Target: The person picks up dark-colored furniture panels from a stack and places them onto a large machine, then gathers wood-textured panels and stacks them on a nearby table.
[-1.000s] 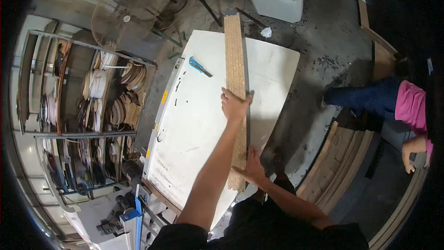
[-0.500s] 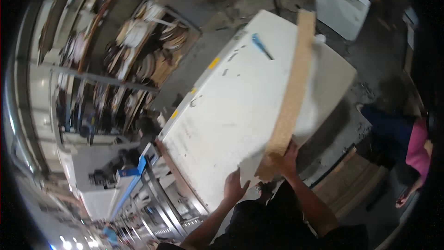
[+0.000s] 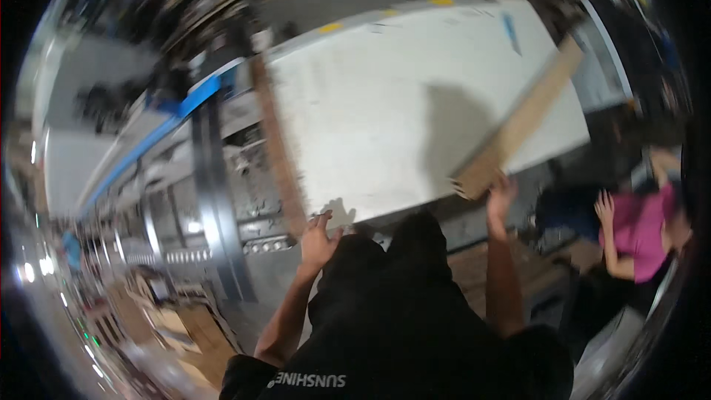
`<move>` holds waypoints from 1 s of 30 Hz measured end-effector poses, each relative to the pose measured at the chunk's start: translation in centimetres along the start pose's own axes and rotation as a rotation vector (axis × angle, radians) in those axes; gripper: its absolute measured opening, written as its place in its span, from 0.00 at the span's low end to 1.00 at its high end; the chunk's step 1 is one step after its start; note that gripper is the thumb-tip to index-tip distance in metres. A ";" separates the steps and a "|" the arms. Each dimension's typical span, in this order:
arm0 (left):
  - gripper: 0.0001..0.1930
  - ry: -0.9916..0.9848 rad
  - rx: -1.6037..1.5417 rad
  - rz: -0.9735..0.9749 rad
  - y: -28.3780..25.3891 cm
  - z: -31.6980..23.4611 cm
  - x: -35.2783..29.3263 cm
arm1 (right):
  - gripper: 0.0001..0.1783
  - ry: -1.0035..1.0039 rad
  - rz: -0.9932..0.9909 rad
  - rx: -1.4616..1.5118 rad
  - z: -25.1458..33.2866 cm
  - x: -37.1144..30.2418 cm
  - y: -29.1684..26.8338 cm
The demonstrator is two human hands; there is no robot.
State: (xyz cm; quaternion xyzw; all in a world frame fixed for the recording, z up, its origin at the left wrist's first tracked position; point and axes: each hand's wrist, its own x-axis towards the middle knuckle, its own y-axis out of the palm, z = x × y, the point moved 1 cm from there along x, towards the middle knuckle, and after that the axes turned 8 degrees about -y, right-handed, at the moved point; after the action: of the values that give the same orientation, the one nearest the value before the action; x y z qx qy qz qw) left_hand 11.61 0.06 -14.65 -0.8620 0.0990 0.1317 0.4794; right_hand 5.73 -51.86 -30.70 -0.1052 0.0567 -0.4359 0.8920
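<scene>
Right hand (image 3: 501, 194) is at the near end of a plank (image 3: 518, 120), fingers spread under or against that end; blur hides whether it actually grips. Plank lies diagonally across the right part of a white table (image 3: 385, 104), near end just past the table's front edge, far end toward the far right corner. Left hand (image 3: 318, 237) is open, fingers spread, empty, held near the table's front-left edge, not clearly touching it. The two hands are well apart, with the person's dark-shirted torso between them.

No containers can be made out. A small blue tool (image 3: 511, 32) lies on the table near the far edge. Metal shelving (image 3: 215, 170) with a blue rail stands left of the table, contents blurred. Grey floor around. Another person in a pink top (image 3: 643, 228) crouches at the right.
</scene>
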 end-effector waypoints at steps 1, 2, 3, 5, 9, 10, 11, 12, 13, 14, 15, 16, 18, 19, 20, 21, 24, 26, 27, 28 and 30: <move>0.29 0.034 -0.013 -0.068 -0.5 2.6 0.2 | 0.33 -0.006 -0.107 0.260 -2.3 -1.7 -2.4; 0.29 0.026 0.000 -0.167 -1.9 6.0 -0.8 | 0.25 0.247 -0.036 0.377 -1.3 -3.0 -2.9; 0.32 -0.069 0.021 -0.222 -4.2 8.0 -1.6 | 0.25 0.236 0.030 0.380 -1.2 -5.8 -2.7; 0.34 -0.159 0.097 -0.446 -7.7 15.3 -2.6 | 0.18 0.299 -0.069 0.122 -1.8 -10.4 -2.4; 0.37 -0.392 0.140 -0.884 -15.7 27.7 -3.1 | 0.12 0.492 -0.206 0.131 -4.1 -17.6 0.8; 0.38 -0.441 0.113 -0.906 -17.6 30.2 -2.2 | 0.13 0.532 -0.181 0.159 -5.5 -19.1 1.2; 0.39 -0.474 0.061 -0.905 -18.0 32.3 0.1 | 0.12 0.503 0.010 0.329 -8.7 -19.2 -0.9; 0.39 -0.450 0.025 -0.886 -17.6 34.6 2.8 | 0.11 0.475 0.206 0.495 -10.9 -19.2 -2.6; 0.41 -0.522 0.009 -0.817 -18.3 37.4 3.3 | 0.11 0.412 0.273 0.344 -8.4 -21.5 1.5; 0.43 -0.588 -0.024 -0.731 -18.5 38.8 4.1 | 0.11 0.333 0.316 0.168 -5.2 -23.4 4.3; 0.43 -0.594 -0.020 -0.736 -19.1 39.3 4.3 | 0.11 0.259 0.355 -0.005 -0.1 -25.7 8.0; 0.45 -0.718 -0.059 -0.556 -19.4 39.1 5.0 | 0.11 0.251 0.344 -0.012 3.0 -26.3 9.2; 0.47 -0.828 -0.273 -0.360 -20.5 38.2 5.7 | 0.12 0.088 0.500 0.025 7.1 -26.9 10.5; 0.47 -0.810 -0.274 -0.357 -20.6 38.3 6.0 | 0.12 0.083 0.483 0.028 7.8 -26.8 10.4; 0.48 -0.812 -0.270 -0.385 -20.6 38.4 5.8 | 0.11 -0.020 0.531 -0.002 8.6 -26.6 10.3; 0.48 -0.814 -0.262 -0.412 -20.7 38.5 5.4 | 0.11 -0.118 0.577 -0.033 9.1 -26.7 10.0; 0.51 -0.780 -0.187 -0.427 -20.3 36.7 3.9 | 0.11 -0.027 0.521 -0.071 8.8 -27.6 7.8; 0.52 -0.677 -0.227 -0.400 -19.1 35.7 4.3 | 0.11 0.024 0.480 0.031 4.3 -28.1 5.2; 0.49 -0.554 -0.302 -0.395 -17.8 35.0 4.7 | 0.11 0.067 0.454 0.129 1.7 -28.6 3.8; 0.52 -0.463 -0.178 -0.409 -16.7 34.6 4.6 | 0.10 0.169 0.405 0.082 0.1 -29.2 3.0; 0.55 -0.360 -0.052 -0.426 -15.6 34.2 4.1 | 0.10 0.159 0.381 0.082 -2.9 -30.0 1.7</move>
State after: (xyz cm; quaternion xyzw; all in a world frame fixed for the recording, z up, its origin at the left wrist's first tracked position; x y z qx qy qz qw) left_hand 15.63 37.22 -20.76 -0.8382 -0.1746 0.1813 0.4838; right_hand -11.90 -27.59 -33.65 -0.0215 0.1282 -0.2682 0.9546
